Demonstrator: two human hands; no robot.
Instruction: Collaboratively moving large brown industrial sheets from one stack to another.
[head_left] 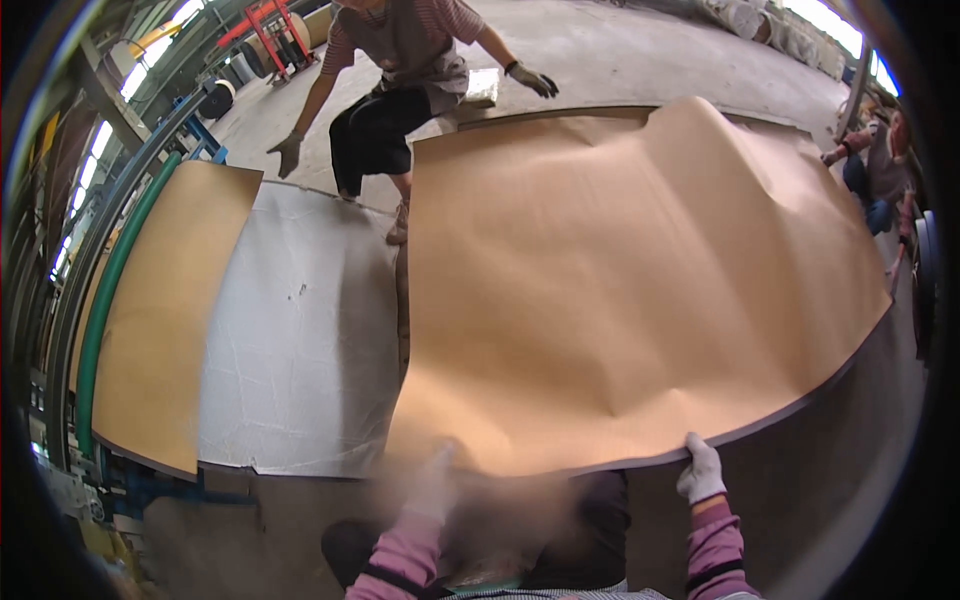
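A large tan sheet (600,300) with a dark grey edge spreads in front of me, buckled into a tall fold at its far side. My right hand (703,472), in a white glove, grips the near edge with the thumb on top and the fingers out of sight beneath. At the near left corner is my left hand (432,485), also gloved; it is blurred, but its thumb lies over the sheet and the hand appears closed on the edge. What lies directly under the sheet is mostly hidden.
Left of the sheet lies a creased silvery-white surface (300,330), partly covered by another tan sheet (165,310) beside a green roller (125,280). Across from me a co-worker (400,70) bends forward with gloved hands spread apart. Another person (885,165) is at the right end.
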